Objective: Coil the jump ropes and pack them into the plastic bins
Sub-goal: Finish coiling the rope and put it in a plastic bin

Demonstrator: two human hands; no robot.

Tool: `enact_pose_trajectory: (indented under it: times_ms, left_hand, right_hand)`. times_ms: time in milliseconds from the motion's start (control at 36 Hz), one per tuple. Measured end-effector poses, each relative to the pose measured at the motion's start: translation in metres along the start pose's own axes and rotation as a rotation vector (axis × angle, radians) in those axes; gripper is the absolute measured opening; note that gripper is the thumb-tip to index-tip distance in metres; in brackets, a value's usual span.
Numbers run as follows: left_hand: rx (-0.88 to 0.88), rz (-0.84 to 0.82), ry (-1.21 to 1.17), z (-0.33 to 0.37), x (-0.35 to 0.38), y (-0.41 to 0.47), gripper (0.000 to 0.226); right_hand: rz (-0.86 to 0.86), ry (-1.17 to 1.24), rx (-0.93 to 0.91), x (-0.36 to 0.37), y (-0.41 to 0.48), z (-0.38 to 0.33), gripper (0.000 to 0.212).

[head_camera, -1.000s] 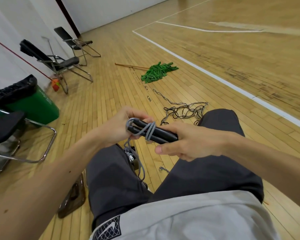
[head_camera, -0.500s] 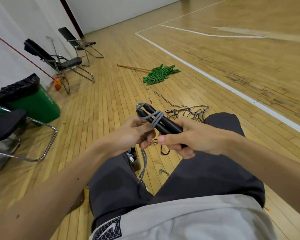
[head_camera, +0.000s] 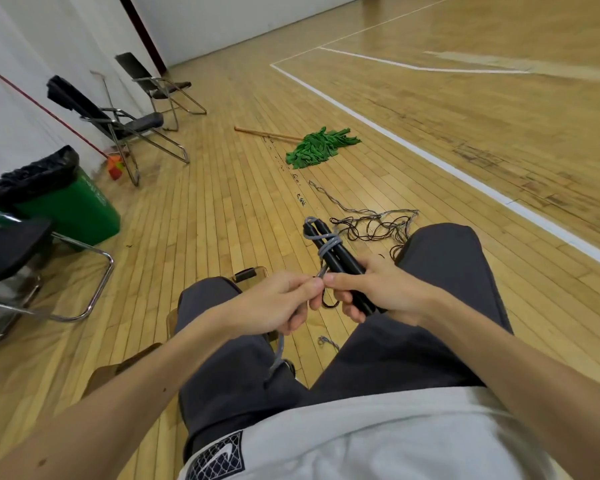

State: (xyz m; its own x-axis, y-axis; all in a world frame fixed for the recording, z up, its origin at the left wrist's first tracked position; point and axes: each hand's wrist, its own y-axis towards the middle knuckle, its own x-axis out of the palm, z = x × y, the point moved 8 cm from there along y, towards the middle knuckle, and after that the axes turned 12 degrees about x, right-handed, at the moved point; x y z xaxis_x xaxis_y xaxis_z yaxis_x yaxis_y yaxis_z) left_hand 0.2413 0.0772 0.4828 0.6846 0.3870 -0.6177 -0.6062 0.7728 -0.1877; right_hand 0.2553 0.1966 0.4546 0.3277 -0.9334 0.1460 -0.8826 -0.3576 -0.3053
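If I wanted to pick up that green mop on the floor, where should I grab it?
Probably by the wooden handle, not the floppy green strands. The mop lies flat on the floor, with the stick pointing left and nothing around it. So reach down from above and wrap your fingers round the stick, near the strands for balance.

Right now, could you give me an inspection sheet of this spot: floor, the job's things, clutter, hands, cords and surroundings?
Surface: wooden gym floor, white court lines.
Job's things: black handles held side by side, grey rope wound around them; tangled dark ropes on the floor; no plastic bin clearly seen.
Clutter: green mop lying on the floor.
Hands: right hand grips the handles; left hand pinches the grey rope.
Cables: nothing seen.
Surroundings: folding chairs, green trash bin, white wall.
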Motion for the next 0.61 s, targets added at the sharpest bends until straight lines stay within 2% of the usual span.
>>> enact_pose_trajectory:
  times_ms: [111,278,361,444,611]
  left_hand:
    - [0.033,-0.035,0.213,-0.001,-0.002,-0.007,0.028]
    - [0.052,-0.027,0.648,0.001,-0.002,-0.015,0.029]
    - [0.059,-0.094,0.868,0.003,0.008,-0.012,0.03]
    - [0.091,-0.182,1.053,0.004,0.015,-0.007,0.021]
    - [0.113,-0.332,1.138,0.024,0.005,-0.001,0.026]
  right_hand:
    - [0.019,0.033,0.039,0.004,0.01,0.023,0.016]
    - [0.048,-0.058,0.087,0.01,0.017,0.044,0.012]
    - [0.069,-0.156,0.102,0.012,0.018,0.05,0.013]
    - [0.049,-0.269,0.121,0.019,0.018,0.056,0.012]
    - [0.009,-0.386,0.213,0.03,0.016,0.057,0.02]
